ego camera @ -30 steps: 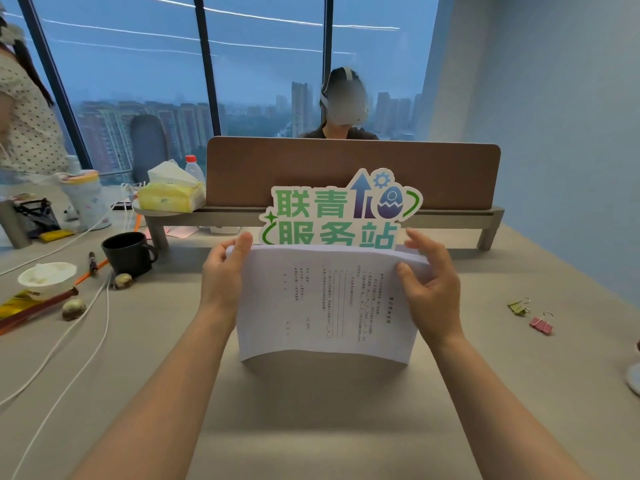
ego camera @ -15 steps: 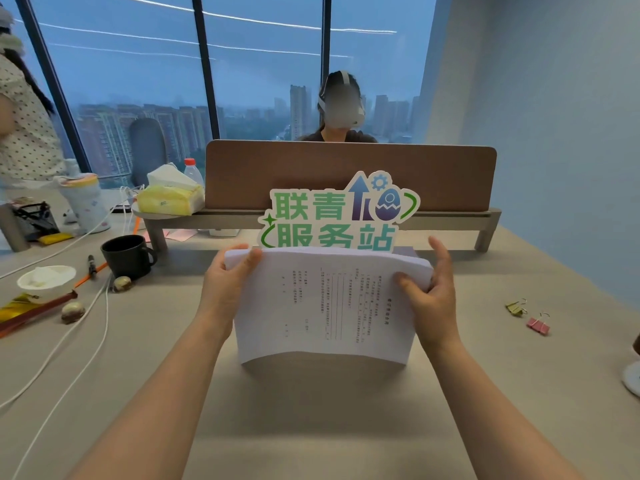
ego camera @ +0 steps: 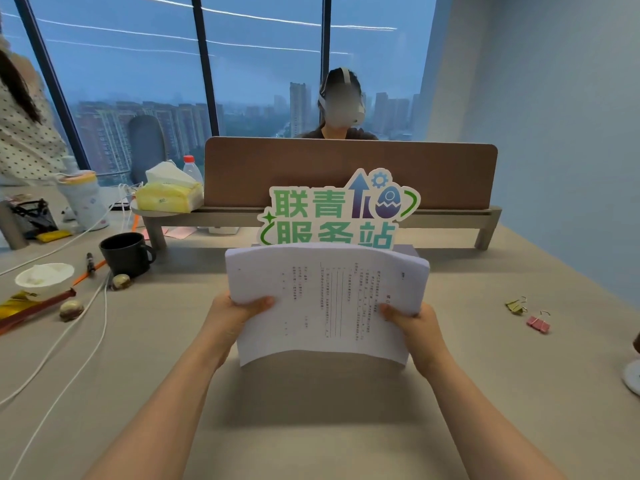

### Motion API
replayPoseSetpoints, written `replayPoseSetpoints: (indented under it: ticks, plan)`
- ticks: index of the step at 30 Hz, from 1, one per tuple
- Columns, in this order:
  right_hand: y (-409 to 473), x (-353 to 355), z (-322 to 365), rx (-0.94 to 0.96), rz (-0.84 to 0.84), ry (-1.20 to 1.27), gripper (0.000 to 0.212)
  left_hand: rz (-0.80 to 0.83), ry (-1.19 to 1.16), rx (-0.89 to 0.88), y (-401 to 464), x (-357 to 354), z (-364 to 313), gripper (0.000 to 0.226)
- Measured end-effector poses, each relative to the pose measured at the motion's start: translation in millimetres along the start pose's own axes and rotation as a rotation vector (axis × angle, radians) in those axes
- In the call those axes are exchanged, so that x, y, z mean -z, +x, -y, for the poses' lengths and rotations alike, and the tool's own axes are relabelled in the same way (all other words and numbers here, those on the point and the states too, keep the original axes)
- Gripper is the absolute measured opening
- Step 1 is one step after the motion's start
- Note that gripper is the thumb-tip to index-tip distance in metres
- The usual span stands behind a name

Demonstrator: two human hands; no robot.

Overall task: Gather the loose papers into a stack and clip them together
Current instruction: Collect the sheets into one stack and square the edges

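A beige desk [ego camera: 311, 427] lies bare in front of the person and to the right, up to the wall. A brown divider [ego camera: 349, 174] closes the far edge, with a green cut-out sign [ego camera: 332, 211] before it. On the left sit a black mug [ego camera: 126, 254], a white bowl [ego camera: 44, 278] and white cables [ego camera: 55, 355]. Two binder clips [ego camera: 528, 313] lie well apart to the right. The paper stack [ego camera: 325, 303] stands upright above the desk, the left hand [ego camera: 230, 318] and right hand [ego camera: 417, 329] each grasping a side edge.
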State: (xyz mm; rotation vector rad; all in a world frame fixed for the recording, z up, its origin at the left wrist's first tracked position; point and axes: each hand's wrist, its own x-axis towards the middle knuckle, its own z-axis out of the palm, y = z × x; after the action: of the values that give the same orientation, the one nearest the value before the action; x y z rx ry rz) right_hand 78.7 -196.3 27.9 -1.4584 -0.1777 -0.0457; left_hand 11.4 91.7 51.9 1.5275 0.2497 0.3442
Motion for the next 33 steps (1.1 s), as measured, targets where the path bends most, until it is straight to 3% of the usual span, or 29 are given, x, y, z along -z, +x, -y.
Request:
replayPoseSetpoints:
  ticks: [6,11,18,26,30,33]
  plan:
    - [0.3,0.2,-3.9,-0.030,-0.014,0.003,0.020,-0.003,0.004,0.011,2.9,0.5,11.0,0.030]
    - [-3.1,1.6,-20.3,-0.108,0.046,-0.004,0.025,0.025,0.018,0.036,-0.4,6.7,26.4,0.055]
    - [-5.3,0.4,-29.5,-0.127,-0.006,-0.102,0.015,-0.059,0.033,0.102,0.4,0.5,31.7,0.026]
    - [12.0,-5.2,23.7,0.024,-0.037,-0.313,0.020,-0.087,0.107,-0.022,7.6,6.2,-7.2,0.015]
    - [18.9,-5.9,73.8,0.129,0.054,-0.546,0.047,-0.193,0.161,-0.170,19.7,15.9,-40.6,0.036]
    - [22.6,-11.0,107.1,0.223,0.086,-0.788,0.041,-0.228,0.325,-0.299,25.4,20.8,-70.3,0.051]
